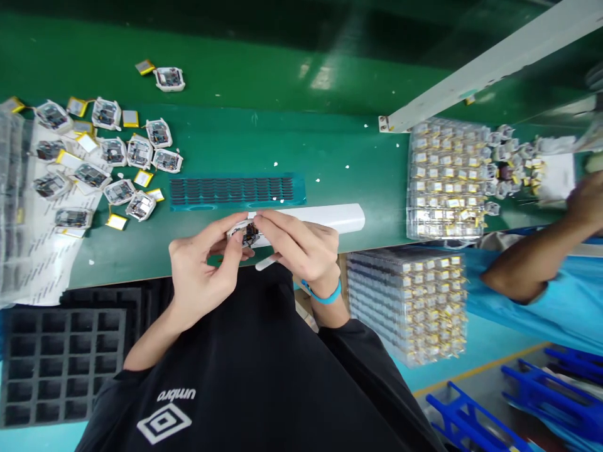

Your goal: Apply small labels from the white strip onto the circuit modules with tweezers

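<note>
A small white device housing (238, 226) with a circuit board (250, 235) inside is pinched between the thumb and fingers of my left hand (202, 267). Closed and bent, my right hand (301, 245) meets the housing's right side with its fingertips, beside a small white piece (252, 215). From under those right fingers a thin white stick (266, 262) pokes out, its other end hidden by the hand. Behind my right hand lies a long white strip with a rounded end (336, 216). Just beyond the hands is a teal sheet (298, 188) carrying rows of narrow black pieces (230, 190).
Several open housings (113, 152) with yellow-edged batteries (130, 118) lie at left. Stacked clear trays (445, 179) stand at right beneath a white metal bar (471, 69); more trays (407, 304) sit lower. Black compartment trays (63, 364) are lower left. A co-worker's arm (532, 251) reaches in at right.
</note>
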